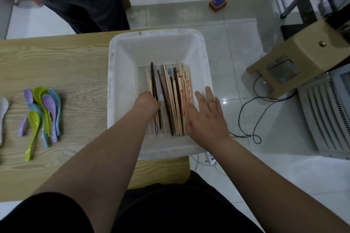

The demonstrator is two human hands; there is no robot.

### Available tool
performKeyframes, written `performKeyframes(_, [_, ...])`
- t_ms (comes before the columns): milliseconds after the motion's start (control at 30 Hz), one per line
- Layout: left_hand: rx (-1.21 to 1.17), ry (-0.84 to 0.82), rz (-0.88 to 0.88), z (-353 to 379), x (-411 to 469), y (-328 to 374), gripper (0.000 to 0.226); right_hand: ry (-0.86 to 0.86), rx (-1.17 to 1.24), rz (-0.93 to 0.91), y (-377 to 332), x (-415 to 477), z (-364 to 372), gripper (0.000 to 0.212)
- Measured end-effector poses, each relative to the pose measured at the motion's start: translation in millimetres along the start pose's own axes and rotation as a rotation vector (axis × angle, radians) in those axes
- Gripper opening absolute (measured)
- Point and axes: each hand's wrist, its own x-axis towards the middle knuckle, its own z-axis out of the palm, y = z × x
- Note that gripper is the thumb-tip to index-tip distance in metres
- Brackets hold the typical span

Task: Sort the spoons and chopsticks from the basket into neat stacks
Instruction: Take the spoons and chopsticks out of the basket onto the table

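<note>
The chopsticks [174, 100] are lying lengthwise in the white basket [113, 81] on the desk [56, 62], with the spoons [43, 111] sitting heaped well to the left. The right hand [206, 115] is pressing flat, fingers straight, against the bundle's right side. The left hand [146, 101] is reaching down at its left edge (fingers hidden, so I cannot tell whether it is grasping any). Being light, stiff and smooth, they will likely roll, so squeezing them together around the middle looks safest.

Left hand [146, 103] fingers hidden among chopsticks [170, 91]; white spoon [3, 108] cut by left edge
</note>
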Motion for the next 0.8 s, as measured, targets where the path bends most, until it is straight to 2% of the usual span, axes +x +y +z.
performKeyframes(100, [-0.048,0.016,0.006,-0.8,-3.6,-7.4,0.008,-0.021,0.01,0.001,-0.4,-0.5,-2.1,0.045])
performKeyframes(200, [-0.137,0.025,0.002,-4.3,-12.6,-14.6,0.016,-0.047,0.015,0.017,-0.9,0.0,-4.9,0.045])
performKeyframes(333, [-0.558,-0.039,-0.003,-22.5,-36.7,-16.3,0.019,-0.07,-0.003,0.049,-6.9,1.2,-10.1,0.047])
performKeyframes(400, [-0.633,-0.042,0.038,-38.5,-51.0,-19.5,0.02,-0.073,0.01,0.058,-19.9,2.5,-12.8,0.047])
performKeyframes(467, [-0.676,0.003,0.1,-56.8,-64.5,-27.9,0.02,-0.082,0.087,0.027,-41.5,3.6,-13.1,0.044])
performKeyframes(567, [-0.92,0.033,0.189,-82.4,-81.6,-51.5,0.013,-0.095,0.23,-0.077,-82.6,5.3,-12.3,0.043])
performKeyframes(633, [-1.067,0.065,0.208,-97.3,-87.2,-79.1,0.014,-0.193,0.327,-0.098,-111.6,8.2,-13.3,0.046])
performKeyframes(700, [-1.075,0.145,0.154,-108.2,-87.0,-113.6,0.017,-0.296,0.409,-0.083,-138.8,11.1,-12.2,0.052])
performKeyframes(800, [-0.972,0.187,-0.027,-107.4,-75.9,-166.6,0.014,-0.438,0.429,-0.032,-172.3,14.7,-11.2,0.06])
